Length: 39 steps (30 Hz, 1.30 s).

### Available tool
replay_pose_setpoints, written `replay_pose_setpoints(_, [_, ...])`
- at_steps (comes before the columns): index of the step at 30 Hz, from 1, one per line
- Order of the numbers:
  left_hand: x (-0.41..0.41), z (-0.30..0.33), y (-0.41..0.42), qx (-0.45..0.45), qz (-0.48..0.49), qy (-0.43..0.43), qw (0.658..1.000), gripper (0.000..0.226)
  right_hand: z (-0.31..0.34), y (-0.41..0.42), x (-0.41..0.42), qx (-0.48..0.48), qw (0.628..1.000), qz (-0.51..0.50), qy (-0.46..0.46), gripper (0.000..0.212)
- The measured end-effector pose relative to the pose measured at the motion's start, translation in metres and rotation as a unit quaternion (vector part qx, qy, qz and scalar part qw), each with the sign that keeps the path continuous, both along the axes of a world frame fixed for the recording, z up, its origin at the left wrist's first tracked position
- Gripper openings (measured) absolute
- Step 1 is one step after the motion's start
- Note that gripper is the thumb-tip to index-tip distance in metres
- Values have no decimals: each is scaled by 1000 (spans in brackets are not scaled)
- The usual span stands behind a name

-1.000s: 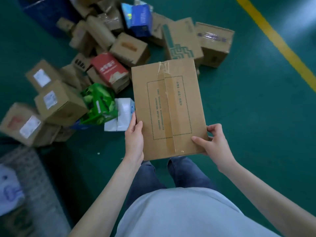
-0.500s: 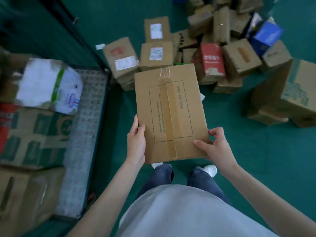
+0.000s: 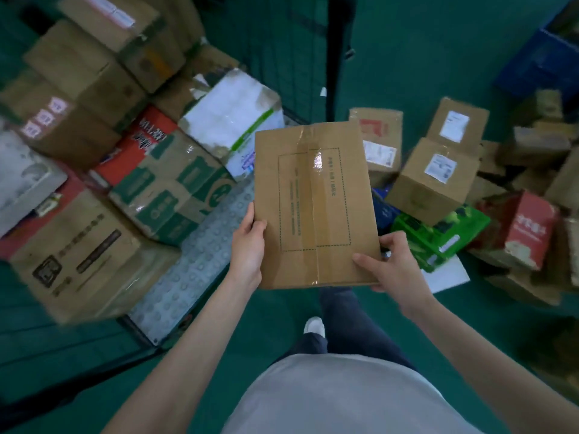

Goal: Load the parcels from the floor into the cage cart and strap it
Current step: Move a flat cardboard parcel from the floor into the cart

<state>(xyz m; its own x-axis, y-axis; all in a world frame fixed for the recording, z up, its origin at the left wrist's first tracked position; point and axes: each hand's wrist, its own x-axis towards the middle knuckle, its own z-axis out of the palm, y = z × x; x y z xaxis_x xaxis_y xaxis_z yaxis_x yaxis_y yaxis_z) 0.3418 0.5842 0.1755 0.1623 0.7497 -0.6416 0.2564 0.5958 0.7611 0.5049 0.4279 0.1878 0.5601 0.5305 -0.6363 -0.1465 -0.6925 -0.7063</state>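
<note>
A flat brown cardboard parcel (image 3: 313, 202), sealed with clear tape along its middle, is carried in both hands at chest height. My left hand (image 3: 249, 245) clasps its lower left edge and my right hand (image 3: 391, 264) its lower right corner. The cage cart (image 3: 188, 270) lies to the left, showing a grey studded floor plate and dark wire walls. Several boxes are stacked in it, among them a green-printed carton (image 3: 169, 189) and a white parcel (image 3: 232, 120). The parcel hangs over the cart's right edge.
A heap of parcels lies on the green floor at the right: labelled brown boxes (image 3: 435, 177), a green pack (image 3: 438, 236), a red box (image 3: 526, 230). A dark cart post (image 3: 335, 51) rises behind. My legs and a white shoe (image 3: 314, 325) are below.
The view has swung left from the floor heap toward the cart, which now fills the left side. The parcel stays held in both hands, now beside the cart's floor.
</note>
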Motion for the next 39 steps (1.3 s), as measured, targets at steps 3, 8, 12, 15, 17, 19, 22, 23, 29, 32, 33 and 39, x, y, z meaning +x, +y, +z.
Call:
replay_pose_setpoints(3, [-4, 3, 33, 2, 40, -3, 999, 49, -3, 48, 10, -2, 999, 46, -6, 45])
replay_pose_setpoints(8, [-10, 4, 94, 24, 126, -9, 992, 48, -4, 141, 25, 11, 991, 133, 11, 42])
replay_pose_setpoints(12, [-16, 10, 128, 30, 200, -14, 979, 49, 1, 205, 33, 16, 979, 205, -1, 41])
replay_pose_setpoints(15, [-24, 11, 144, 30, 254, -21, 967, 50, 4, 245, 31, 28, 968, 249, -6, 42])
replay_pose_setpoints(17, [-34, 7, 155, 23, 291, -22, 956, 51, 1, 271, 26, 28, 959, 282, -4, 42])
replay_pose_setpoints(19, [-45, 4, 164, 18, 316, -22, 948, 52, -1, 294, 19, 25, 952, 306, 4, 43])
replay_pose_setpoints(22, [-60, 0, 175, 2, 341, -20, 940, 51, -8, 318, 5, 19, 942, 335, 2, 42])
replay_pose_setpoints(23, [-65, -1, 179, -1, 350, -24, 936, 51, -7, 326, 0, 19, 940, 341, 4, 42])
replay_pose_setpoints(29, [-118, -6, 219, -19, 397, -30, 917, 51, -18, 385, -55, 7, 924, 381, 9, 42])
replay_pose_setpoints(32, [-152, -12, 250, -22, 398, -26, 917, 54, -26, 417, -91, 4, 925, 381, 7, 42])
replay_pose_setpoints(33, [-154, -12, 253, -23, 401, -26, 916, 54, -23, 420, -94, 7, 925, 379, 9, 43])
replay_pose_setpoints(39, [-215, -45, 314, -15, 369, 1, 929, 57, -41, 480, -153, 3, 918, 395, -23, 43])
